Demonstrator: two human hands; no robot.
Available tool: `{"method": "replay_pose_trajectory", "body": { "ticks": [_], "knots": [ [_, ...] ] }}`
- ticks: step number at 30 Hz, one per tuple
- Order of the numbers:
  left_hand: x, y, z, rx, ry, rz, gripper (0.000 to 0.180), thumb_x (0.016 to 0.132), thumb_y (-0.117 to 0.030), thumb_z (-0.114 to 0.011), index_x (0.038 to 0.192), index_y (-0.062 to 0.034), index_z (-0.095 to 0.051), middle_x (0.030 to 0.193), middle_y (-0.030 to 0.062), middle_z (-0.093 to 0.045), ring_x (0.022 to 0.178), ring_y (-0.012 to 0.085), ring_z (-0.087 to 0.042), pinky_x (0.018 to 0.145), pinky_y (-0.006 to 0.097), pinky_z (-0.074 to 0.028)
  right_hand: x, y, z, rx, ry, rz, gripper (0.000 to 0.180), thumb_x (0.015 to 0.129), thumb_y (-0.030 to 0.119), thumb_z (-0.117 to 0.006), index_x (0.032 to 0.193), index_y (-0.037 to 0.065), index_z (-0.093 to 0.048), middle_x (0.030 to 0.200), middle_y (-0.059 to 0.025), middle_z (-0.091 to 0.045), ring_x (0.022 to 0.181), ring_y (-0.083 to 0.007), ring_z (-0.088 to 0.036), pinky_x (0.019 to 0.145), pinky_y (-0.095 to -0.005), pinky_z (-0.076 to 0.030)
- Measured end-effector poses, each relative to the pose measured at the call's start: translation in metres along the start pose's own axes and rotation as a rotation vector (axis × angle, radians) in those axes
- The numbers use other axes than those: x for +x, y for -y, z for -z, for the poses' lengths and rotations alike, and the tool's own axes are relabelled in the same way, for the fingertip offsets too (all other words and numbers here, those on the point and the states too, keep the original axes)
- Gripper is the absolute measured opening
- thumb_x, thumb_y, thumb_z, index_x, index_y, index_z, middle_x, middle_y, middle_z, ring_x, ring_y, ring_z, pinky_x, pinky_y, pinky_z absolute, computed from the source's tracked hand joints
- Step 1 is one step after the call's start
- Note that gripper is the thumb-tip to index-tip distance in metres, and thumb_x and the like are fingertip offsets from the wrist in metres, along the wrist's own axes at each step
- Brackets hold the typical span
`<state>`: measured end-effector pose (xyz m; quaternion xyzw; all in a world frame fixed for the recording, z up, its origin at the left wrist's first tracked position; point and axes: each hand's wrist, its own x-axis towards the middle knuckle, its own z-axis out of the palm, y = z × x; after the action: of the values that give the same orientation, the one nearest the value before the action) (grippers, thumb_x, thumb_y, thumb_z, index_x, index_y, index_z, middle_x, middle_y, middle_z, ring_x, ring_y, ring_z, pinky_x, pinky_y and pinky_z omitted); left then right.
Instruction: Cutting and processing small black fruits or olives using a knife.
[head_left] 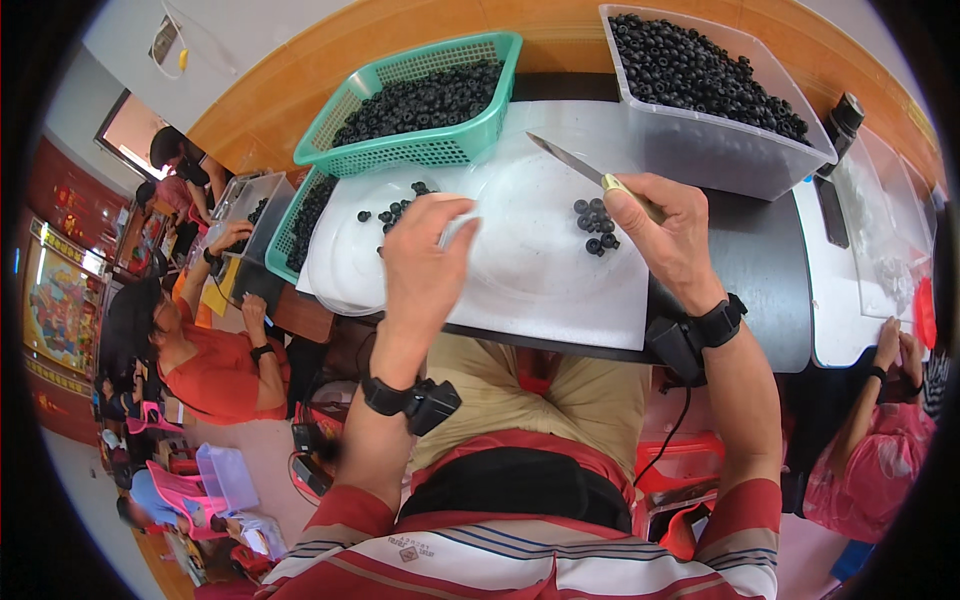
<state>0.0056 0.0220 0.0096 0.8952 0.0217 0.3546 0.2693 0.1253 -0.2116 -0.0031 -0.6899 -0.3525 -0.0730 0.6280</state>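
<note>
My right hand [668, 232] is closed round the light-coloured handle of a knife [565, 157], its blade pointing up and to the left. Beneath that hand lies a small group of black round parts with holes [597, 225] on a white sheet [540, 300]. To the left, my left hand [425, 262] hovers over the sheet, thumb and forefinger apart, with nothing visible between them. It partly hides another small cluster of black parts [392, 212]. A green plastic basket [400, 152] and a clear plastic bin [720, 160], both filled with such parts, stand beyond the hands.
Another green basket [284, 245] sits at the table's left. Right of the bin are a dark bottle [845, 115], a phone [830, 212] and a clear tray [880, 230]. Co-workers sit at the left [215, 365] and right [870, 460]. A cable [672, 440] hangs below my right wrist.
</note>
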Motion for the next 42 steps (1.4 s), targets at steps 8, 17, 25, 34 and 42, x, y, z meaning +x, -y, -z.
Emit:
{"method": "replay_pose_trajectory", "body": {
  "ticks": [8, 17, 25, 34, 42],
  "knots": [
    [0.026, -0.023, -0.066, -0.104, 0.327, -0.051, 0.018, 0.084, -0.005, -0.07, 0.101, 0.001, -0.071, 0.098, 0.0169, -0.071, 0.086, 0.0296, -0.069, 0.076, 0.036, -0.054, 0.0, -0.003, 0.004, -0.006, -0.032, -0.032, 0.034, 0.092, 0.031, -0.073, 0.101, -0.002, -0.075, 0.071, -0.0012, -0.067, 0.065, -0.0055, -0.056, 0.057, -0.0227, -0.044],
    [0.042, -0.008, -0.093, -0.17, 0.472, -0.005, 0.018, 0.085, -0.009, -0.07, 0.099, 0.0022, -0.07, 0.084, 0.0179, -0.071, 0.074, 0.0309, -0.068, 0.069, 0.038, -0.051, 0.001, 0.0, 0.007, 0.0, -0.031, 0.002, 0.031, 0.093, 0.028, -0.073, 0.102, -0.001, -0.075, 0.073, -0.0017, -0.068, 0.067, -0.0053, -0.056, 0.058, -0.0225, -0.045],
    [0.043, -0.012, -0.09, -0.182, 0.531, 0.0, 0.019, 0.082, -0.013, -0.075, 0.097, -0.0006, -0.071, 0.078, 0.0161, -0.068, 0.07, 0.028, -0.064, 0.066, 0.039, -0.05, 0.001, 0.001, 0.005, 0.016, -0.013, 0.014, 0.031, 0.092, 0.029, -0.074, 0.101, -0.001, -0.075, 0.076, -0.0038, -0.071, 0.069, -0.0066, -0.06, 0.06, -0.0227, -0.048],
    [0.045, -0.026, -0.08, -0.096, 0.701, 0.054, 0.017, 0.081, -0.008, -0.074, 0.096, -0.0018, -0.071, 0.095, 0.0178, -0.07, 0.088, 0.0328, -0.067, 0.078, 0.041, -0.053, 0.0, 0.0, 0.004, 0.035, -0.002, 0.007, 0.032, 0.093, 0.03, -0.073, 0.101, -0.001, -0.075, 0.08, -0.0066, -0.074, 0.071, -0.0081, -0.064, 0.062, -0.0236, -0.05],
    [0.034, -0.021, -0.071, -0.275, 0.564, 0.2, 0.027, 0.083, -0.002, -0.071, 0.109, -0.0042, -0.073, 0.096, 0.0104, -0.073, 0.084, 0.0202, -0.068, 0.077, 0.032, -0.054, 0.0, -0.002, 0.004, -0.02, -0.024, -0.004, 0.034, 0.092, 0.032, -0.074, 0.1, -0.001, -0.074, 0.071, -0.0019, -0.066, 0.066, -0.0064, -0.056, 0.058, -0.0239, -0.045]
  ]
}}
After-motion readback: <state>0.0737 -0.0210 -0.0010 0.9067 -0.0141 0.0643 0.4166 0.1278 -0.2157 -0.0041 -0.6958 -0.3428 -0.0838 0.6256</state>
